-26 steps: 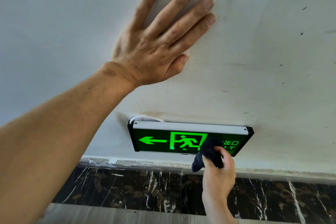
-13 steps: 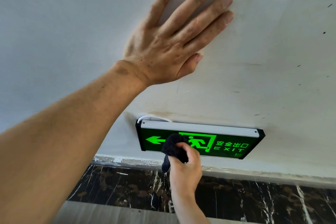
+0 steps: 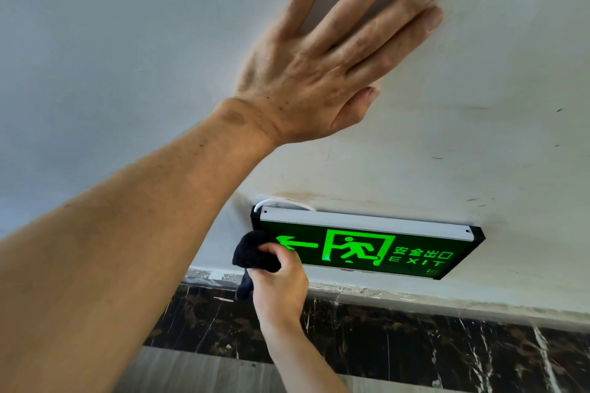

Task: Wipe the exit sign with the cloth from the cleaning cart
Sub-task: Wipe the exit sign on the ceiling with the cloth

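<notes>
The lit green rectangular exit sign [image 3: 367, 247], with its black frame and pale top rail, hung low on the scuffed white painted wall [image 3: 127, 41], just above the dark veined marble skirting [image 3: 415, 338]. That low mounting likely explained the posture: the left hand [image 3: 322, 64] lay flat on the wall above the sign, its fingers [image 3: 383, 6] spread and holding nothing, seemingly to brace the person while leaning down. The right hand [image 3: 281, 281] reached up from below, its fingers curled tight round a bunched dark blue cloth [image 3: 253, 254], one tail of which hung loose beneath. The wad was pressed at the sign's left end, covering the corner beside the glowing arrow, so the soft bulk rather than bare skin met the glossy face. A white cable [image 3: 281, 202] looped out behind the top rail, clear of the wiping.
</notes>
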A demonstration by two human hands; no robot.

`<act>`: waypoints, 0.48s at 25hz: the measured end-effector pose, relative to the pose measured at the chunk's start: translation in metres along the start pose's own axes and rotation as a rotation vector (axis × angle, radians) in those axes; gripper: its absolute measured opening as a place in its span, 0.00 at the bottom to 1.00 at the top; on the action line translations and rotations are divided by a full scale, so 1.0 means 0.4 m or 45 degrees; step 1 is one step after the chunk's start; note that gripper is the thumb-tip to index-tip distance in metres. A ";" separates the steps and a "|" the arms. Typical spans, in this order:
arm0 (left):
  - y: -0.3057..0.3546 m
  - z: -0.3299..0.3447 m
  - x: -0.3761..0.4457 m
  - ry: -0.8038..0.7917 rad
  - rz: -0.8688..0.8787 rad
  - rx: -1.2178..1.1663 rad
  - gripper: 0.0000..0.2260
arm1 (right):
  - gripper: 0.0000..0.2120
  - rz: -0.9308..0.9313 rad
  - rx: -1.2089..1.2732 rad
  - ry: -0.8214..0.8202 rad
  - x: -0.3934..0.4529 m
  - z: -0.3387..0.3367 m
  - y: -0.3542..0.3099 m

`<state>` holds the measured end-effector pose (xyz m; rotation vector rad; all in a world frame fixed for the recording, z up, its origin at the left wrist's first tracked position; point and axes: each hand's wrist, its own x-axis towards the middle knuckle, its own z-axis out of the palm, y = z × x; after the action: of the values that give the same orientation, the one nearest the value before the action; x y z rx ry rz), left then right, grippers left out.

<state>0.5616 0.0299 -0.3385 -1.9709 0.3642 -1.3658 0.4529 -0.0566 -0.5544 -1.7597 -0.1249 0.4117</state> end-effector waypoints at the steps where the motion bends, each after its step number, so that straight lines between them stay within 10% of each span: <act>1: -0.001 0.000 -0.001 0.000 -0.003 0.012 0.29 | 0.14 -0.014 0.033 -0.034 -0.006 -0.021 0.010; 5: 0.000 -0.005 -0.001 -0.006 0.005 0.046 0.29 | 0.16 0.110 0.230 0.054 -0.040 -0.173 0.106; 12: 0.000 0.001 -0.007 -0.027 -0.001 0.068 0.30 | 0.24 0.171 0.401 0.908 0.017 -0.493 0.218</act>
<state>0.5610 0.0318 -0.3404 -1.9410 0.3139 -1.3404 0.5143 -0.2571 -0.6054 -1.5106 0.5395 -0.1155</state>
